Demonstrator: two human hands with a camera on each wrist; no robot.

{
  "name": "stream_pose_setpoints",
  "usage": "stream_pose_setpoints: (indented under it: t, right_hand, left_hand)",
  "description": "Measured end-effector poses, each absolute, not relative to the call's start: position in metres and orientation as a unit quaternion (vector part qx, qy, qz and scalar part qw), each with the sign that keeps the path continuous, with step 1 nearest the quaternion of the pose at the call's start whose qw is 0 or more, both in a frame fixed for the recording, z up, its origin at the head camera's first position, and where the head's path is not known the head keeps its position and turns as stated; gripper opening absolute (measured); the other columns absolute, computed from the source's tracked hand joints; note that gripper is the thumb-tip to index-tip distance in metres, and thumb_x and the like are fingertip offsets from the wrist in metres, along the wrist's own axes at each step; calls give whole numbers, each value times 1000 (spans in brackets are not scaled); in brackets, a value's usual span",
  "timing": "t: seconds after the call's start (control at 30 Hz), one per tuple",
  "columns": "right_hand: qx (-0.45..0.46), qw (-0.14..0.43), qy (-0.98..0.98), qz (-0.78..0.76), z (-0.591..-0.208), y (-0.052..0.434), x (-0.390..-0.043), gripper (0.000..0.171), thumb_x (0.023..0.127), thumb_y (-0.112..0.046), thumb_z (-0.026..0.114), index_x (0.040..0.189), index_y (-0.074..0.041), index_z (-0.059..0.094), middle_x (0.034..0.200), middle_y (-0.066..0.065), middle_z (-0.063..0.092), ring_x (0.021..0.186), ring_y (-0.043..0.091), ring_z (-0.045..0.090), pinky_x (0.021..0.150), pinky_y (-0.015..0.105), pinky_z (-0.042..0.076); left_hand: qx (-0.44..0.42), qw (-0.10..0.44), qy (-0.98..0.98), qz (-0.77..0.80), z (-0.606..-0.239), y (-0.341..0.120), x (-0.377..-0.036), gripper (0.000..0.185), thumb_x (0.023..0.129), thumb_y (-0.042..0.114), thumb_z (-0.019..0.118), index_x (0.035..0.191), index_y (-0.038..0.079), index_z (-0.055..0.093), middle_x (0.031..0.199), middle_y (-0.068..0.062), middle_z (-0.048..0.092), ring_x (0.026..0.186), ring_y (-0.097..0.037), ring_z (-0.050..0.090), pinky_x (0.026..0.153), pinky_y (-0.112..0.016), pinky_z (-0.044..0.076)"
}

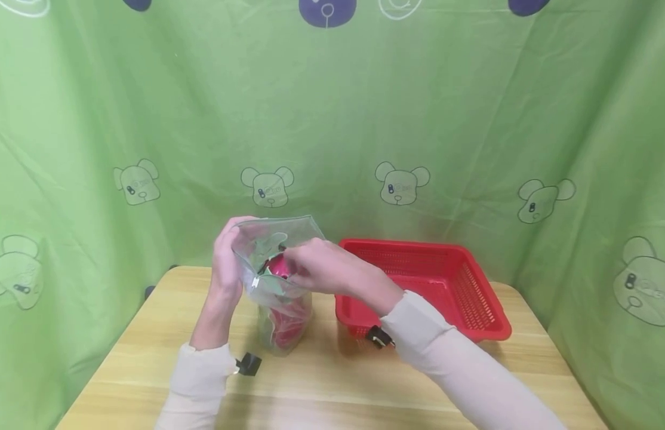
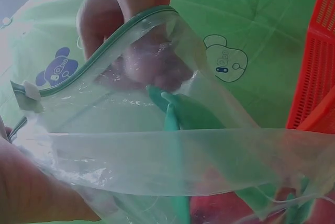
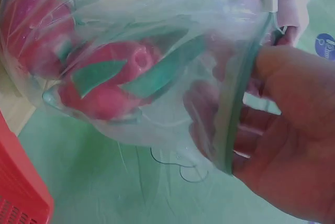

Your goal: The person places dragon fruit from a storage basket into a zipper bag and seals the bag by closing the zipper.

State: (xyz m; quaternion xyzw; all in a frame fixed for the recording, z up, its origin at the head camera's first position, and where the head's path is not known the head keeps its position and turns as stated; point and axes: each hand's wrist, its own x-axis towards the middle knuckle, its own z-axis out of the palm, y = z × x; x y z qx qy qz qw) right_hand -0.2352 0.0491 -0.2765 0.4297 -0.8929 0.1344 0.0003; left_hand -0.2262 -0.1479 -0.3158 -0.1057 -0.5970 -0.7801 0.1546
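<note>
Closest to my lens were the two cream sleeves, and beyond them I worked over the pale wooden table (image 1: 150,364), which carried everything, with the green cartoon-bear cloth backdrop (image 1: 445,119) hung behind it. Next in size came the red perforated plastic basket (image 1: 472,298), which stood on the table to my right; as far as the head view showed, it held nothing, though its near corner was hidden by my forearm. Just beside it, standing upright on the wood, was the clear zip-top plastic bag with a green seal strip (image 1: 268,239). My left hand (image 1: 225,263) gripped the bag's rim on its left side, fingers curled round the film. My right hand (image 1: 324,269) had its fingers pushed into the bag's mouth, folded over the seal edge, as the right wrist view showed (image 3: 293,145). Inside sat the pink toy dragon fruits with green leaf scales (image 3: 110,77), at least two of them, one low in the bag and one near the mouth; whether my fingertips actually pinched the upper fruit I could not tell. I judged the loading well advanced, with the white zip slider (image 2: 29,96) parked at one end and the mouth not yet closed.
</note>
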Motion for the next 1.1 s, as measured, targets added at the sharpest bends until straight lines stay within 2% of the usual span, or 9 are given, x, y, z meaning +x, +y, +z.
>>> stream_pose_setpoints:
  t: [0.1, 0.2, 0.37, 0.47, 0.6, 0.73, 0.93, 1.0, 1.1]
  right_hand:
    - [443, -11, -881, 163, -276, 59, -231, 11, 98, -23, 72, 90, -16, 68, 71, -7, 55, 60, 5, 47, 56, 21, 45]
    - [460, -17, -870, 177, -276, 69, -226, 16, 98, -32, 71, 91, -18, 68, 68, -9, 54, 58, 3, 45, 55, 22, 44]
    - [503, 44, -850, 151, -276, 78, -222, 6, 93, -19, 78, 90, -18, 73, 74, -13, 62, 63, 4, 51, 59, 20, 49]
    - [516, 100, -838, 149, -275, 78, -223, 9, 93, -9, 76, 88, -16, 73, 75, -10, 63, 63, 5, 52, 60, 19, 49]
    - [517, 136, -826, 178, -271, 76, -226, 8, 94, -8, 74, 91, -15, 71, 81, -9, 68, 66, 6, 55, 61, 18, 50]
    - [514, 143, -822, 198, -264, 72, -229, 4, 96, -10, 73, 94, -14, 72, 85, -8, 70, 67, 8, 55, 60, 20, 51]
    - [503, 146, -809, 267, -264, 68, -239, 2, 94, -14, 76, 95, -12, 75, 90, -9, 71, 81, 5, 61, 76, 26, 55]
    - [483, 173, -800, 311, -266, 68, -246, 4, 93, -13, 77, 96, -11, 75, 92, -8, 71, 88, 7, 61, 84, 28, 54]
    - [426, 223, -790, 382, -268, 69, -259, 8, 94, -9, 75, 102, -8, 75, 100, -1, 71, 95, 12, 62, 87, 31, 54]
  left_hand:
    - [-107, 155, -596, -781, -315, -148, -226, 37, 107, 18, 29, 122, 3, 58, 123, -21, 62, 119, -41, 54, 111, -56, 37]
    - [-108, 160, -593, -781, -314, -148, -227, 37, 107, 18, 29, 121, 3, 59, 122, -22, 62, 119, -41, 54, 111, -56, 37]
    - [-109, 165, -594, -780, -315, -148, -229, 36, 107, 16, 28, 118, 7, 62, 119, -19, 64, 118, -39, 56, 112, -53, 36]
    - [-111, 158, -594, -781, -315, -147, -229, 36, 107, 16, 29, 117, 9, 62, 118, -16, 66, 119, -37, 56, 113, -52, 35]
    - [-117, 149, -605, -773, -315, -146, -228, 36, 107, 17, 29, 119, 7, 61, 122, -20, 65, 122, -39, 55, 114, -52, 34]
    - [-123, 144, -629, -754, -314, -147, -225, 38, 107, 19, 28, 123, 5, 60, 127, -23, 64, 124, -39, 55, 114, -53, 34]
    - [-129, 139, -628, -755, -314, -150, -224, 39, 107, 20, 27, 124, 6, 59, 129, -22, 65, 126, -40, 53, 114, -55, 33]
    - [-135, 136, -621, -760, -314, -151, -225, 39, 107, 19, 27, 124, 5, 59, 131, -24, 64, 128, -44, 51, 114, -56, 33]
    - [-140, 135, -619, -761, -314, -152, -225, 39, 107, 19, 27, 125, 4, 59, 131, -25, 63, 129, -45, 51, 114, -56, 33]
